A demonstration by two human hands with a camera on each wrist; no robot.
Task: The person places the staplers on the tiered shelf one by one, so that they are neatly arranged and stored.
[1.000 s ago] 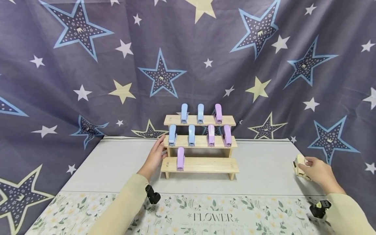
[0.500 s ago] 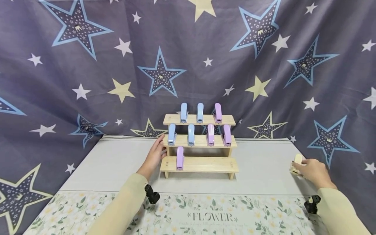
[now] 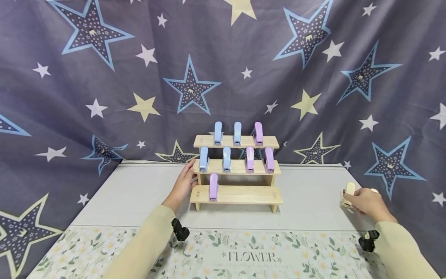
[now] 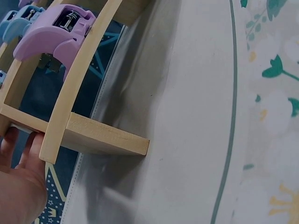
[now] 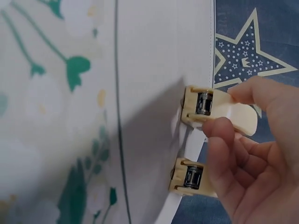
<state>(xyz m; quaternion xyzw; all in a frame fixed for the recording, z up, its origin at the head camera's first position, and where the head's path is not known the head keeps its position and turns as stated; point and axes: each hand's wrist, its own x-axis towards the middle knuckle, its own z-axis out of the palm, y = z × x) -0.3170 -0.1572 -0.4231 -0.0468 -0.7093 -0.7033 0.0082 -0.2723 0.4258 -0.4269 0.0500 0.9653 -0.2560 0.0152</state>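
A three-tier wooden stand holds several small staplers. My left hand grips its left end at the middle tier; in the left wrist view the fingertips go partly behind the wood. Far to the right, my right hand pinches a cream stapler between thumb and fingers, its handle pointing up. The right wrist view shows the held stapler close over the white surface, with a second cream stapler beside it, partly hidden by my fingers.
Two blue staplers and a purple stapler stand on the top tier. Two blue and two purple ones line the middle tier. One purple stapler stands left on the bottom tier. A star-patterned curtain hangs behind; a floral mat lies in front.
My right hand has moved slightly left with the cream stapler, which now stands more upright. A bit of another cream stapler shows behind the hand. My left hand stays at the stand.
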